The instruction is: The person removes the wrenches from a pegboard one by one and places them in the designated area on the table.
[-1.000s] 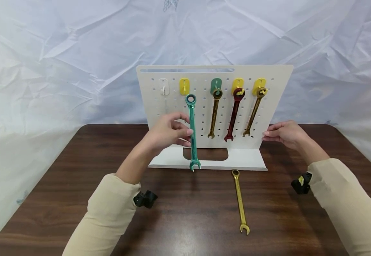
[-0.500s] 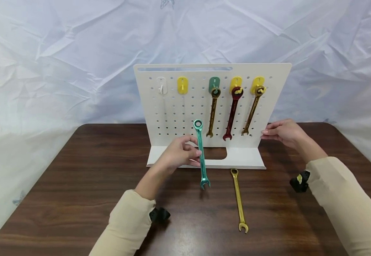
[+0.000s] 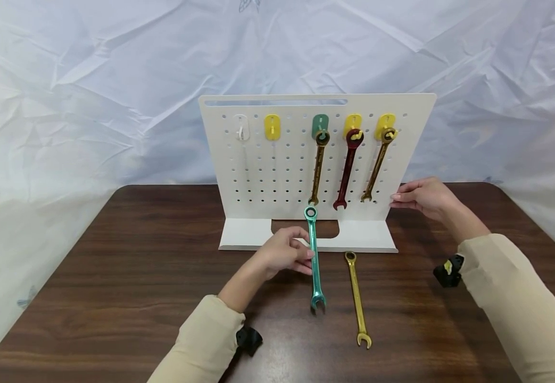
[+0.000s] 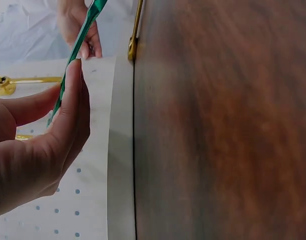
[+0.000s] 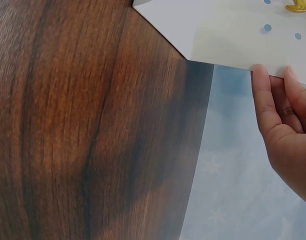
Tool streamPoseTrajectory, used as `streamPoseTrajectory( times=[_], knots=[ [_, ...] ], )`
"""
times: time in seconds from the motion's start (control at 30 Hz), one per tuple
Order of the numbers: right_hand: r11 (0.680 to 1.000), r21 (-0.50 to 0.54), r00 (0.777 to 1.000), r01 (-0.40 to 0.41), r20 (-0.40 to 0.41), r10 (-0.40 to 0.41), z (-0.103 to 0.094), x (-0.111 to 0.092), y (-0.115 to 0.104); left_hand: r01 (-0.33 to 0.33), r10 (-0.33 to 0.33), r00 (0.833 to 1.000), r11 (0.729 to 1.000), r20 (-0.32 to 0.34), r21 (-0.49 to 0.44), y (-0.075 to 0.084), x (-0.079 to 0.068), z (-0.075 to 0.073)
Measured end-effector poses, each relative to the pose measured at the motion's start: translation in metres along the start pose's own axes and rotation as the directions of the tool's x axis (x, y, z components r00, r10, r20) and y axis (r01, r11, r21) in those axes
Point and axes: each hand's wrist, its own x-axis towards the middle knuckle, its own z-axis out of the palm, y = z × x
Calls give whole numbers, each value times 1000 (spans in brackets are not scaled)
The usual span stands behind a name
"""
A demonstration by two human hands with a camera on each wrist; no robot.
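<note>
My left hand (image 3: 284,252) pinches a shiny green combination wrench (image 3: 314,260) between thumb and fingers, ring end up and open end down. The wrench is held in front of the white pegboard's base, over the table. In the left wrist view the green wrench (image 4: 75,55) runs up past the fingertips. My right hand (image 3: 423,199) grips the right edge of the white pegboard (image 3: 277,159); in the right wrist view its fingertips (image 5: 260,72) are at that edge. A gold combination wrench (image 3: 357,300) lies on the table just right of the green one.
On the pegboard, a bronze wrench (image 3: 319,167) hangs from a green hook (image 3: 320,123), a red wrench (image 3: 347,170) and another bronze wrench (image 3: 378,167) from yellow hooks. A white hook (image 3: 241,127) and a yellow hook (image 3: 272,127) at left hold nothing.
My left hand has carried the green wrench down and to the right, from in front of the pegboard to over the table near the gold wrench. My right hand stays at the board's edge.
</note>
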Motion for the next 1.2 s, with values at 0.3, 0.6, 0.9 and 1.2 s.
streamPoseTrajectory(
  times=[0.3, 0.6, 0.9, 1.2],
  knots=[
    [1000, 10, 1000, -4, -1, 4, 0, 0, 0, 85, -86, 996, 996, 31, 33, -5, 2, 7],
    [1000, -4, 1000, -4, -5, 4, 0, 0, -1, 163, -167, 986, 976, 15, 144, -12, 1, 18],
    [1000, -16, 1000, 0, -11, 0, 1, 1, 0, 205, -210, 978, 964, 7, 171, -15, -1, 23],
    [999, -38, 1000, 6, -10, -6, 1, 0, 0, 243, -250, 968, 951, 15, 191, -14, -4, 26]
  ],
)
